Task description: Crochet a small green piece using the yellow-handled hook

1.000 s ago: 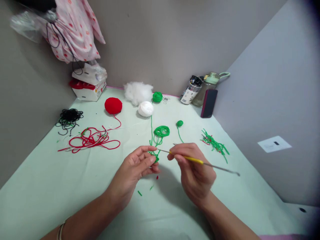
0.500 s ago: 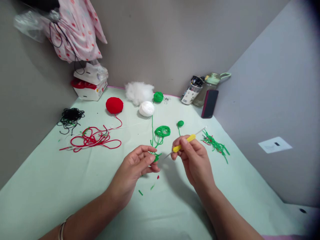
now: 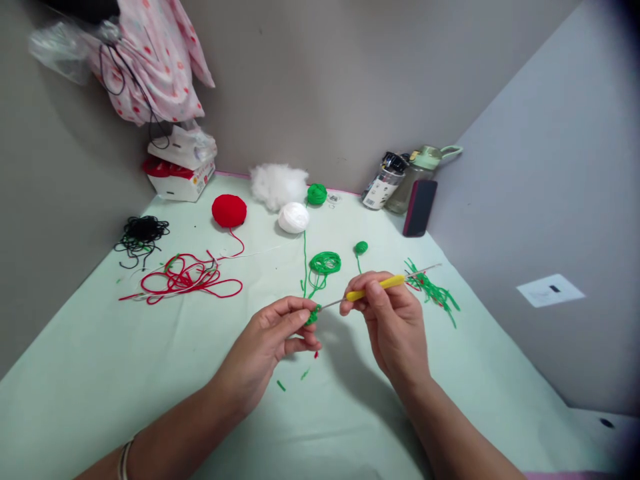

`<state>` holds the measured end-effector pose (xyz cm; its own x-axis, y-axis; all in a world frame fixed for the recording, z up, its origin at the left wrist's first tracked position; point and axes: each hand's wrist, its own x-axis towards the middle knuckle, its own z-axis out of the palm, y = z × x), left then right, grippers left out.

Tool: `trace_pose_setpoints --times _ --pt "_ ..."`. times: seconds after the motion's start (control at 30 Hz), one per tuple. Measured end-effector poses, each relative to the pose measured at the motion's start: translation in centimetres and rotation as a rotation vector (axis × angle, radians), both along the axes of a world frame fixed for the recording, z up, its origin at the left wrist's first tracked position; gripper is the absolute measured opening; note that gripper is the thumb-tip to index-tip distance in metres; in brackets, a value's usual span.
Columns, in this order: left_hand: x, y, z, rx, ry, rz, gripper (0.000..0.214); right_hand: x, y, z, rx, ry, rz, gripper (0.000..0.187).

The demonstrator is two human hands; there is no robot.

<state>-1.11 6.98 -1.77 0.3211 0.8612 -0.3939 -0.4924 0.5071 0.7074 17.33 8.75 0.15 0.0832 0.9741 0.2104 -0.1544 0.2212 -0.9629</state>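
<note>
right at the middle, a small green crocheted piece [image 3: 313, 316] is held above the pale cloth [image 3: 150, 380]; the left hand [image 3: 273, 330] pinches it between thumb and forefinger, its lower fingers curling loosely apart; the right hand [image 3: 393, 317] grips a yellow-handled hook [image 3: 375, 288] like a pen, the metal end meeting the piece's edge, though whether it passes through a loop is too small to tell; the step in hand looks like working a stitch, and the next move seems to call for a steady left pinch while the tip catches yarn and draws it through; beyond the hands lies a green coil [image 3: 325, 263], a small green ball [image 3: 361, 248] to its right; farther back sit a white ball [image 3: 293, 218], a larger green ball [image 3: 317, 194] and fluffy stuffing [image 3: 276, 187]; a red ball [image 3: 229, 211] and loose red strands [image 3: 187, 283] lie leftward, green scraps [image 3: 436, 293] rightward.
</note>
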Motion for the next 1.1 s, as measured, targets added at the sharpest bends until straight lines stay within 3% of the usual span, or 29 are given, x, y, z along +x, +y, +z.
trace_pose_setpoints --times 0.23,0.53,0.73,0.9,1.1 --pt "0.0 0.0 0.1 0.022 -0.003 -0.012 0.024 0.0 -0.2 -0.3 0.059 -0.035 0.023 0.018" --pt "0.0 -0.4 0.3 0.072 -0.015 -0.001 0.03 -0.3 -0.5 -0.1 0.124 -0.179 0.158 0.009" --pt "0.1 -0.5 0.7 0.118 0.01 -0.003 0.028 -0.4 -0.9 0.0 0.139 -0.377 0.258 0.022" --pt "0.2 -0.5 0.8 0.132 0.04 0.007 0.034 -0.7 -0.8 -0.5 0.218 -0.333 0.224 0.021" --pt "0.3 -0.6 0.5 0.174 0.093 0.013 0.036 -1.1 -1.0 -0.7 0.153 -0.225 0.164 0.02"
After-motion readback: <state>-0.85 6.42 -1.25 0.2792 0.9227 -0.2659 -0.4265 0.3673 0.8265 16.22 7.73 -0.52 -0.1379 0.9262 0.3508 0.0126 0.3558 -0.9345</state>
